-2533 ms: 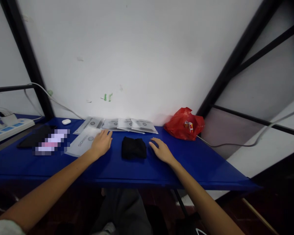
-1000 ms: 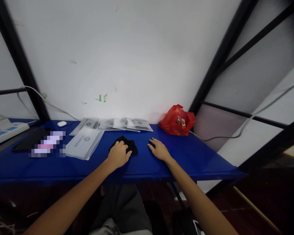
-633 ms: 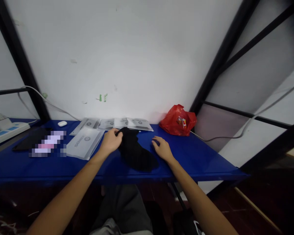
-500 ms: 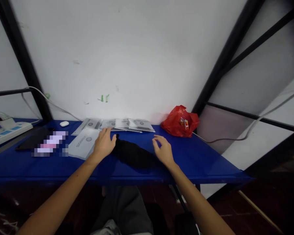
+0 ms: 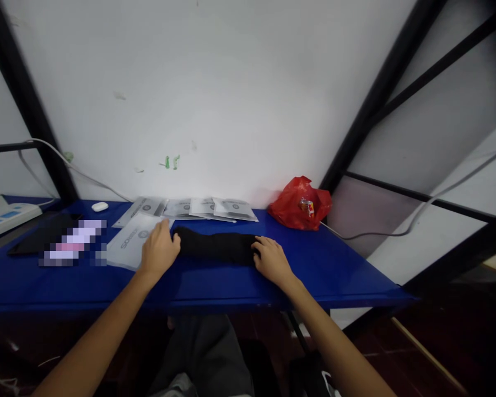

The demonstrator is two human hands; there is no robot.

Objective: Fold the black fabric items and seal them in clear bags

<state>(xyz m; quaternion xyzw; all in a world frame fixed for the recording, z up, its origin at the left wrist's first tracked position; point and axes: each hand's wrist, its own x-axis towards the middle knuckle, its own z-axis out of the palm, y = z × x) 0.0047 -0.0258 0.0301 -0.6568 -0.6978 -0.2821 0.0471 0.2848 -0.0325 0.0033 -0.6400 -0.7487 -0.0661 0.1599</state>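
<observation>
A long, narrow piece of black cloth (image 5: 217,247) lies stretched from side to side on the blue table; its exact kind does not show. My left hand (image 5: 160,249) is open at the cloth's left end, thumb against the edge and fingers over a clear-and-white printed packet (image 5: 128,245). At the other end, my right hand (image 5: 271,258) has its fingers curled onto the cloth, with the fingertips partly hidden.
Several similar packets (image 5: 235,208) overlap along the wall. A red plastic bag (image 5: 300,204) stands at the back right. To the left are a white earbud case (image 5: 100,207), a dark flat device (image 5: 45,234), a pixelated patch and a power strip (image 5: 12,219). Black metal posts frame the table (image 5: 339,278).
The black cloth has gone from slanting to lying nearly straight across. My right hand has come down onto its right end, and my left hand has shifted left and slightly nearer me.
</observation>
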